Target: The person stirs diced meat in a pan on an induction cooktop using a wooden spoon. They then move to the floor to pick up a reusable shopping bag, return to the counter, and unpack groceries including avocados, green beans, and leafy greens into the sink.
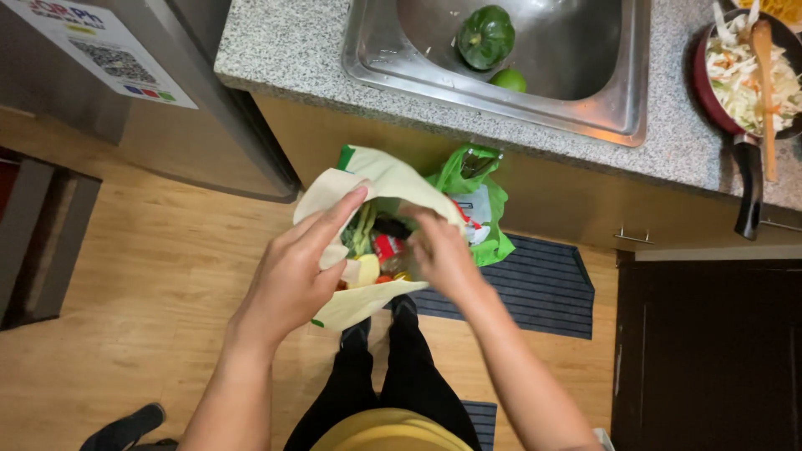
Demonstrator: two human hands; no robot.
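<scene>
From the head camera, looking straight down, the person stands on a wooden floor (150,284) before a kitchen counter. Both hands are at a cream shopping bag (380,179) that hangs open just in front of the cabinet, below the front edge of the worktop (284,42) and above the person's legs in dark trousers.

The left hand (296,271) holds the left side of the bag's mouth: the fingers are stretched along the outside of the cloth and the thumb presses from the inner side, so the hand is closed on the bag's edge. The right hand (443,250) reaches into the bag from the right side. Its fingers are bent downward among the contents, and I cannot tell if they hold something or only touch.

Inside the bag there are green stalks (361,230), a red packet (387,247) and something pale yellow (365,271). Just behind the bag, touching it, is a green plastic bag (493,200).

A dark striped mat (543,288) lies on the floor at the right of the bag.

A steel sink (601,104) is set in the speckled worktop. In it lie a dark green squash (485,36) and, just beside it, a small lime (509,80). At the right edge of the worktop stands a red pan (710,88) with shredded vegetables and a wooden spoon (765,92).
</scene>
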